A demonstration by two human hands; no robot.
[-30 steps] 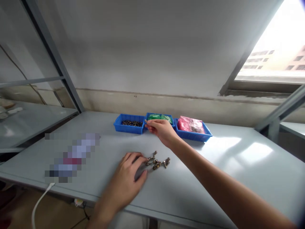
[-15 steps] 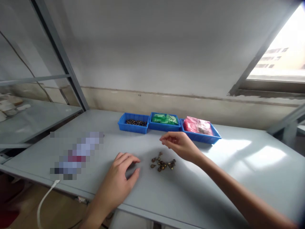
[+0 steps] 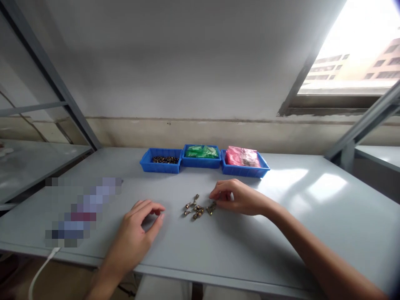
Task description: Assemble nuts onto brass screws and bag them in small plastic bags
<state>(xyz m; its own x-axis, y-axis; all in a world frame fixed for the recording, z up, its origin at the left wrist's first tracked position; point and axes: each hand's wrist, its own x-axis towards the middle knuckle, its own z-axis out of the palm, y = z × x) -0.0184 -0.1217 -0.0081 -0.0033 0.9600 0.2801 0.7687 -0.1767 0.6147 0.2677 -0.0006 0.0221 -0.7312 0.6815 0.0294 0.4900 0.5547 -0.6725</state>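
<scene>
We see a small heap of brass-coloured metal parts (image 3: 197,208) lying loose on the grey bench (image 3: 281,237), just below the middle of the frame and within easy reach of both hands. The right hand (image 3: 237,198) lies low on the bench with its fingertips curled in against the right edge of the heap. We cannot tell whether they pinch a piece or only touch it. The left hand (image 3: 137,227), lower left of the heap and apart from it, rests on the bench loosely spread and empty. Behind, three blue trays stand side by side in a row. The left tray (image 3: 159,168) holds dark small pieces, the middle tray (image 3: 200,163) green bags (image 3: 201,151) and the right tray (image 3: 242,171) pink bags (image 3: 242,156), which we judge keeps the kinds apart.
</scene>
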